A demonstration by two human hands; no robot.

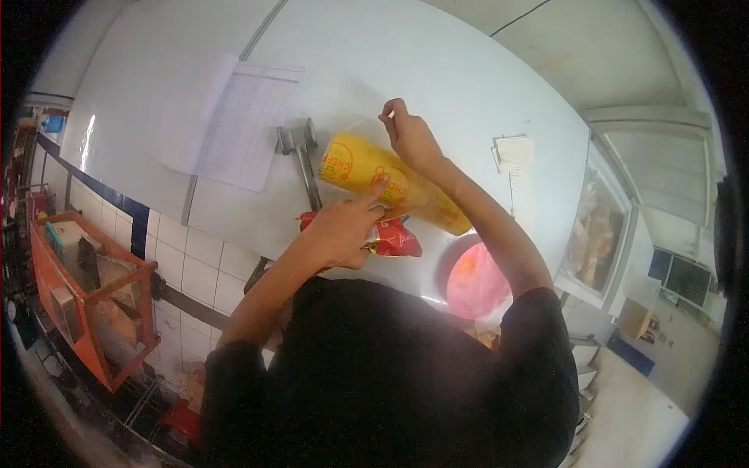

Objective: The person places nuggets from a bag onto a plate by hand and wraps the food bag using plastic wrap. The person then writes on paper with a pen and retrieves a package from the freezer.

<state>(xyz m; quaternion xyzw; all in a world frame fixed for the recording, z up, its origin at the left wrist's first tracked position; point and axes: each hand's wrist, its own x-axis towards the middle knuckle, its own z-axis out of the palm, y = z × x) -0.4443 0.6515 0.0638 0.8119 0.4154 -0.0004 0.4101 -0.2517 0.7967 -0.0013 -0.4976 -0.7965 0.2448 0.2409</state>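
Note:
A yellow cling film roll (355, 162) with red "CHEF" print lies slanted on the white table in front of me. My left hand (337, 232) rests at its near side, index finger stretched onto the roll. The other fingers are curled over a shiny red packet (396, 239), which shows on both sides of the hand. Just beyond the roll, my right hand (413, 140) is raised with thumb and fingertips pinched together. Whatever is in that pinch is too thin or small to see. A metal meat mallet (307, 168) lies left of the roll.
An open notebook (246, 129) lies on the table's left side. Paper slips (515, 152) are at the right. A pink plastic bag (477, 282) sits by my right elbow. Below the table's left edge stands an orange-framed box (94, 296) against white tiles.

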